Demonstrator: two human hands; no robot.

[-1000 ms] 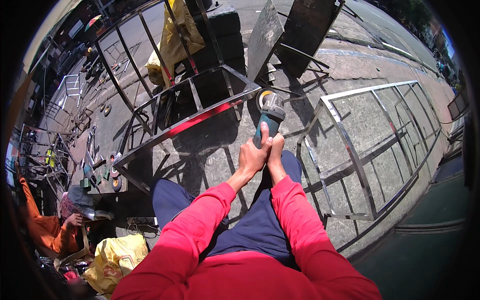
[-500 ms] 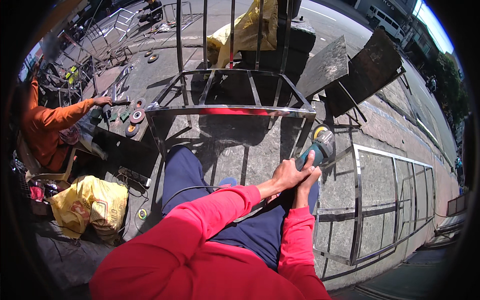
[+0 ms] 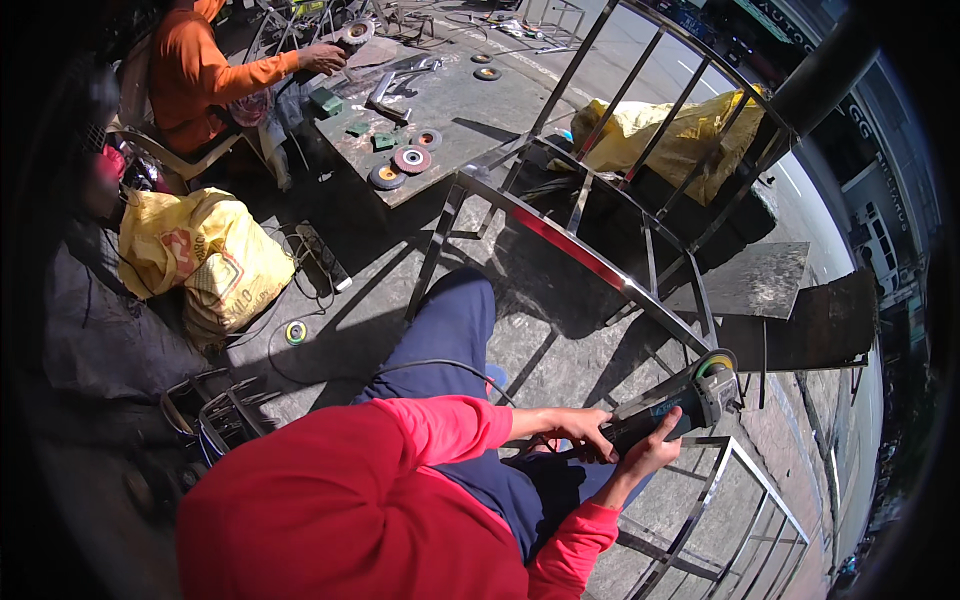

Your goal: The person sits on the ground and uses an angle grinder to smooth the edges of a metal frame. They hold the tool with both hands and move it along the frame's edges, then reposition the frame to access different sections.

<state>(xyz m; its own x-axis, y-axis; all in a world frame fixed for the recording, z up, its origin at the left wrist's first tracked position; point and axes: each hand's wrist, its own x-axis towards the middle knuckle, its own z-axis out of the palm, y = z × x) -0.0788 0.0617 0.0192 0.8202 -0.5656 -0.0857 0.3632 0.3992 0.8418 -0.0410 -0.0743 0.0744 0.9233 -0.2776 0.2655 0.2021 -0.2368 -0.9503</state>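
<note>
An angle grinder [image 3: 640,422] with a teal-and-black body and a grey head is held across my lap by both hands. My left hand [image 3: 583,430] closes round its rear end, while my right hand [image 3: 650,447] wraps the body nearer the head, thumb along the top. The grinder's yellow-rimmed disc [image 3: 716,361] is beside the near right corner of a shiny metal chair-like frame [image 3: 540,228]. I cannot tell whether disc and frame touch. A dark cord [image 3: 440,363] runs over my left thigh. Red shows along the frame's front rail.
A low board [image 3: 455,130] at upper left bears grinding discs [image 3: 412,158] and green blocks. Behind it sits a co-worker in an orange sleeve [image 3: 255,75]. A yellow sack [image 3: 225,260] stands left, a second metal frame [image 3: 740,510] lies lower right, and metal plates [image 3: 800,340] stand right.
The view has swung, shifting the frame and lap in the picture. My right hand has opened out along the grinder, its thumb on top. The co-worker's hand and grinder have moved.
</note>
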